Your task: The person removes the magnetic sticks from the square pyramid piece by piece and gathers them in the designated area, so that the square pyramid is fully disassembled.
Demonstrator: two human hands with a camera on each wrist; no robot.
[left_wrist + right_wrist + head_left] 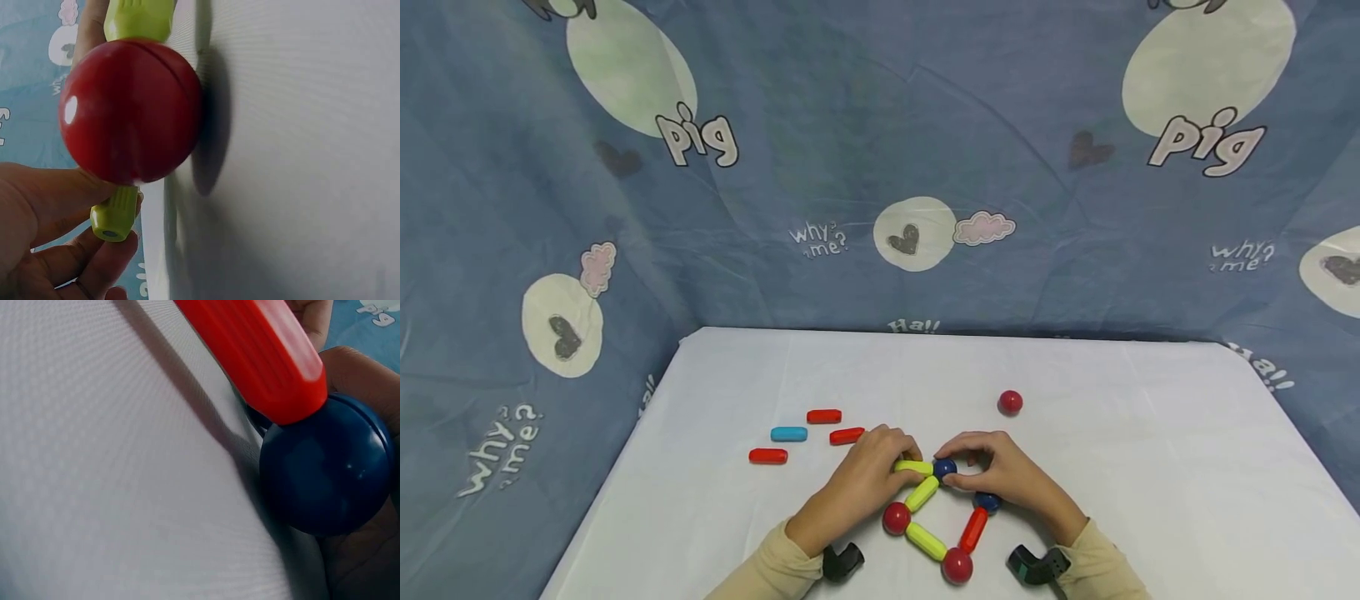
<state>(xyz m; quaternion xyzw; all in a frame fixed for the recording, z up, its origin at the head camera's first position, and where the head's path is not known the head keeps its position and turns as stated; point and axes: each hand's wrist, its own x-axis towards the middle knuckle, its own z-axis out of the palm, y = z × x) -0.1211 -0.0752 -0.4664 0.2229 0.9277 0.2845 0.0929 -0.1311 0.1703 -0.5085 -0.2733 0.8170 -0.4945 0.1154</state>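
My left hand (872,467) pinches a yellow-green rod (913,467) between thumb and fingers; the rod's end face shows in the left wrist view. Its other end meets a dark blue ball (944,469), which my right hand (1000,468) grips between thumb and fingertips. Below the hands, a second yellow-green rod (922,494) runs up from a red ball (131,112) toward that blue ball. Another yellow-green rod (927,542) links this red ball to a nearer red ball (957,566). From there a red rod (262,356) leads to a second blue ball (328,465) beside my right hand.
Left of my hands lie a light blue rod (788,434) and several loose red rods (768,456). A lone red ball (1011,402) sits farther back on the white table (1112,400). Behind the table hangs a blue printed cloth (850,150).
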